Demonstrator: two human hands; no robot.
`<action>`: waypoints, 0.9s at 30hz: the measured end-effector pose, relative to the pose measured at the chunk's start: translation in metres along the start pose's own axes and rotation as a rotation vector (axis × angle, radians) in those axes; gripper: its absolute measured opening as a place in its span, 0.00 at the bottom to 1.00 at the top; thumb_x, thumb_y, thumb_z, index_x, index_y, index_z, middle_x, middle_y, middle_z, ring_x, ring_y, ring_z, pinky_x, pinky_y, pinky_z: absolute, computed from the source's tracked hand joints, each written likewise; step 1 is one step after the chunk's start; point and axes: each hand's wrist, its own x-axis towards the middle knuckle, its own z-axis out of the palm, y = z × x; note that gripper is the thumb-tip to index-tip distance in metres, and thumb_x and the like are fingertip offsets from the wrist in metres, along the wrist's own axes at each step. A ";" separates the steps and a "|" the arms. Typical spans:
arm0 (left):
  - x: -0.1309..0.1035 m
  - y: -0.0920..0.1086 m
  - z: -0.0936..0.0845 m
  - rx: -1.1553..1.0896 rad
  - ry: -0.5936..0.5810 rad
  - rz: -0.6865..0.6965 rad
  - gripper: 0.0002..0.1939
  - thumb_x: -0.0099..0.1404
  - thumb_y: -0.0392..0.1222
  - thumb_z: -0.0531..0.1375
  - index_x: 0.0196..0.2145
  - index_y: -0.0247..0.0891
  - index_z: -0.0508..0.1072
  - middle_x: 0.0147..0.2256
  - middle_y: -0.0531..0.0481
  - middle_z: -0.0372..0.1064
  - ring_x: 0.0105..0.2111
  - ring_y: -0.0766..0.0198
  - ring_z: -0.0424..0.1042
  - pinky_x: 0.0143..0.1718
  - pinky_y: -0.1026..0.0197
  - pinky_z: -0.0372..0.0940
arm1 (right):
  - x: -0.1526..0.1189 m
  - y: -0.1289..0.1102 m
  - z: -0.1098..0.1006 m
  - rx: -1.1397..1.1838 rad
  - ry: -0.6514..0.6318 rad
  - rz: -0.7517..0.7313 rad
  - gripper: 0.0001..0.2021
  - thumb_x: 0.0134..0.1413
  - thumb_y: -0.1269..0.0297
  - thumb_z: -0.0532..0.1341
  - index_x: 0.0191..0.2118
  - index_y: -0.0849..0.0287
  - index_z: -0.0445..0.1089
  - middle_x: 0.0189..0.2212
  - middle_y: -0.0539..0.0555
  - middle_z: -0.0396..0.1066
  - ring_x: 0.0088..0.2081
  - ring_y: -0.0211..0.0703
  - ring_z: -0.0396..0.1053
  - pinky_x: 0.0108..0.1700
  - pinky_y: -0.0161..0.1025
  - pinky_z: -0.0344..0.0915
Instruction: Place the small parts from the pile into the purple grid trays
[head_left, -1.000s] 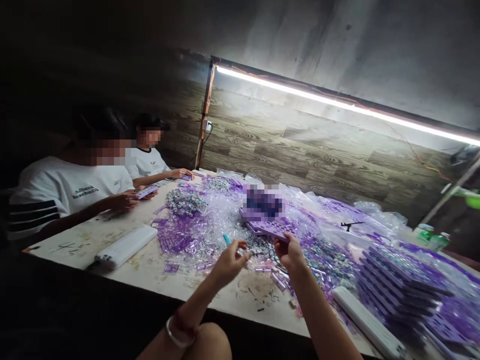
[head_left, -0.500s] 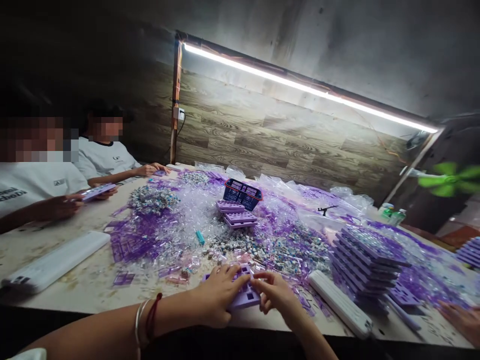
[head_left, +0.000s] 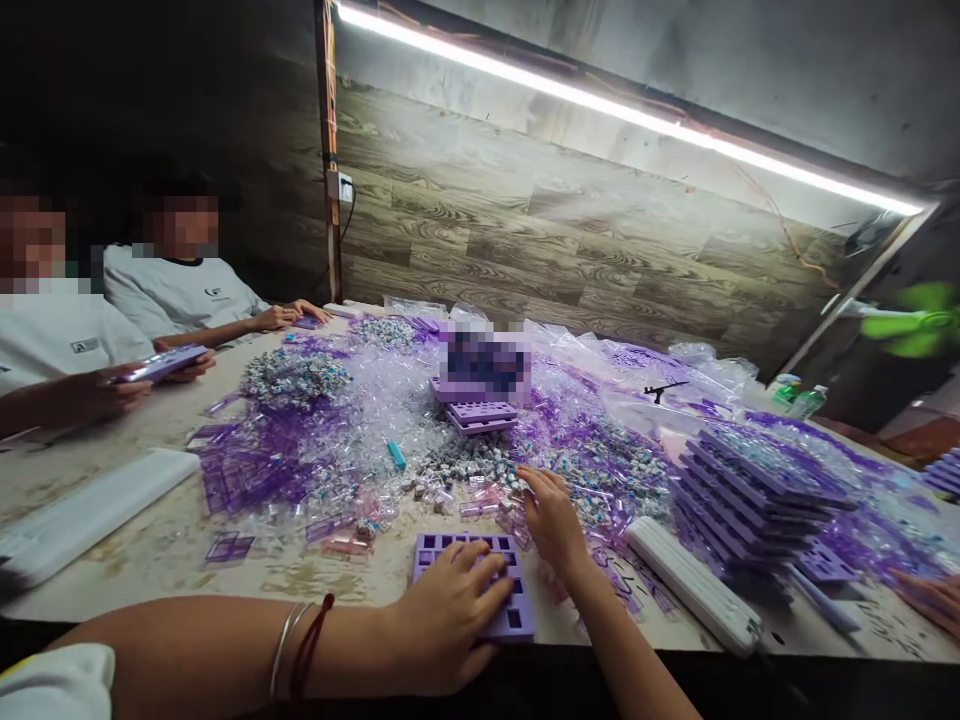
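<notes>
My left hand lies with fingers spread over a purple plastic panel with square holes, which rests on the table near its front edge. Above and to the right of the panel, my right hand reaches toward a pile of small white and blue switch-like parts. Its fingers are extended, with no part visible in them. Clear and purple plastic pieces are heaped beyond the panel, and a small teal stick lies among them.
Purple panels are stacked at the right, beside a long white case. Another white case lies at left. Two co-workers sit at left, one holding a purple panel. A co-worker's hand shows at right. Two more panels lie mid-table.
My right hand has left the panel and moved up toward the pile of small parts. My left hand stays on the panel, more of which now shows. The view has tilted down.
</notes>
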 end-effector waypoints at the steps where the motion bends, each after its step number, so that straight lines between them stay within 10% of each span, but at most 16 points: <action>1: 0.001 0.001 0.002 0.011 0.001 0.046 0.24 0.62 0.46 0.56 0.54 0.36 0.61 0.54 0.38 0.61 0.53 0.46 0.60 0.52 0.45 0.59 | 0.001 -0.001 0.004 -0.016 -0.031 -0.012 0.21 0.54 0.77 0.49 0.51 0.60 0.70 0.50 0.56 0.71 0.56 0.49 0.61 0.58 0.46 0.57; 10: 0.003 0.002 0.003 -0.114 0.027 0.145 0.19 0.58 0.40 0.57 0.48 0.38 0.66 0.43 0.43 0.70 0.45 0.51 0.66 0.47 0.52 0.62 | 0.016 -0.012 0.019 -0.164 -0.204 0.030 0.15 0.58 0.73 0.53 0.46 0.59 0.72 0.44 0.58 0.73 0.48 0.51 0.65 0.51 0.42 0.59; 16: 0.017 -0.032 0.003 -0.542 0.132 0.198 0.10 0.61 0.35 0.55 0.38 0.39 0.75 0.35 0.49 0.75 0.38 0.60 0.72 0.45 0.60 0.64 | 0.026 -0.015 0.023 -0.172 -0.186 0.066 0.10 0.55 0.72 0.56 0.39 0.58 0.74 0.38 0.57 0.75 0.44 0.50 0.67 0.46 0.41 0.59; 27: 0.018 -0.043 0.006 -0.605 0.258 0.178 0.10 0.57 0.30 0.57 0.34 0.37 0.75 0.43 0.46 0.71 0.37 0.64 0.72 0.40 0.64 0.66 | 0.034 -0.024 0.024 -0.067 -0.110 0.112 0.11 0.48 0.75 0.58 0.37 0.60 0.74 0.38 0.56 0.75 0.43 0.47 0.70 0.58 0.47 0.52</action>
